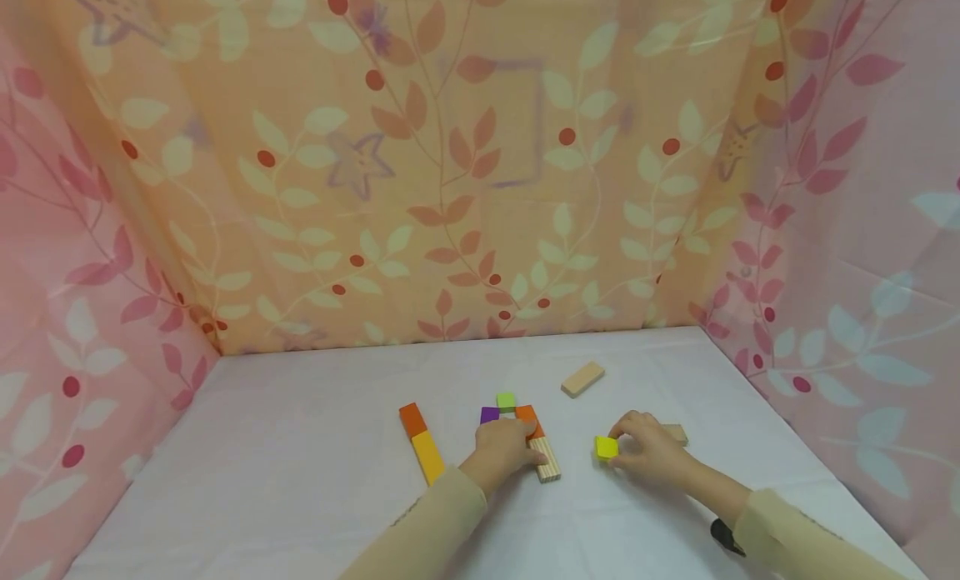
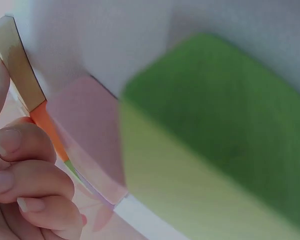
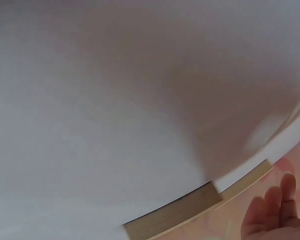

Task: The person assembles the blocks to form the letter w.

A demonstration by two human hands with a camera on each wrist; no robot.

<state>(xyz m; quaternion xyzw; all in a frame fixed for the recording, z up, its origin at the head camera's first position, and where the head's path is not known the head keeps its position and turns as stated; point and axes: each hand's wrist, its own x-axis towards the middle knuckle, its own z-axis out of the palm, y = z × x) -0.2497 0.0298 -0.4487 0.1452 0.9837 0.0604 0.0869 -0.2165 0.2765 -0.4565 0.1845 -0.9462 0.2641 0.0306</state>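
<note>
My left hand (image 1: 501, 451) rests at a row made of an orange block (image 1: 529, 420) and a striped wooden block (image 1: 546, 460), thumb by the wooden one and index finger by the orange one. Behind it lie a purple block (image 1: 489, 415) and a light green block (image 1: 506, 402). Seen from the left wrist, a green block (image 2: 215, 105) fills the foreground, beside a pink block (image 2: 90, 125); the arm hides both in the head view. Between thumb and fingers my right hand (image 1: 651, 448) pinches a yellow block (image 1: 606, 448), just right of the row.
An orange-red block (image 1: 412, 420) and an amber block (image 1: 428, 457) stand end to end on the left. One plain wooden block (image 1: 582, 380) lies farther back; another (image 1: 675, 434) is partly behind the right hand. A black object (image 1: 726, 537) sits by the right sleeve. Patterned curtains enclose the white table (image 1: 300, 413).
</note>
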